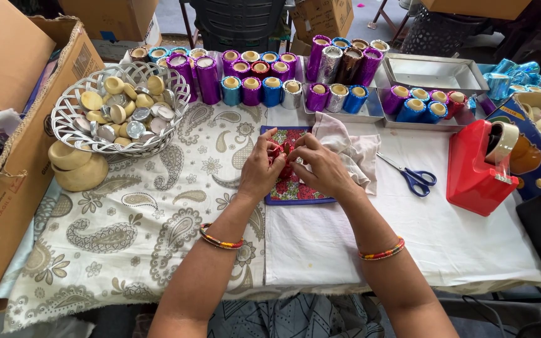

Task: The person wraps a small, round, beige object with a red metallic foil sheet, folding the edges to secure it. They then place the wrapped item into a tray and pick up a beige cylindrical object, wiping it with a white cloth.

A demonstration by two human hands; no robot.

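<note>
Both the left hand (pixel 259 168) and right hand (pixel 322 166) pinch a small red shiny foil piece (pixel 282 153) above a floral cloth mat (pixel 295 188), with foil-wrapped cylinders (pixel 252 81) beyond, blue-handled scissors (pixel 414 177) and a red tape dispenser (pixel 478 166) to the right, on a paisley-clothed table (pixel 145 225).

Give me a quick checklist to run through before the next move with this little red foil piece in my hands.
1. Both hands on the red foil piece: left hand and right hand pinch it. Ok.
2. Piece over the floral mat: ok.
3. Scissors within reach, right of the hands, blades closed: ok.
4. Red tape dispenser loaded with a roll: ok.
5. Foil fully closed around the piece: cannot tell, fingers hide it.
</note>
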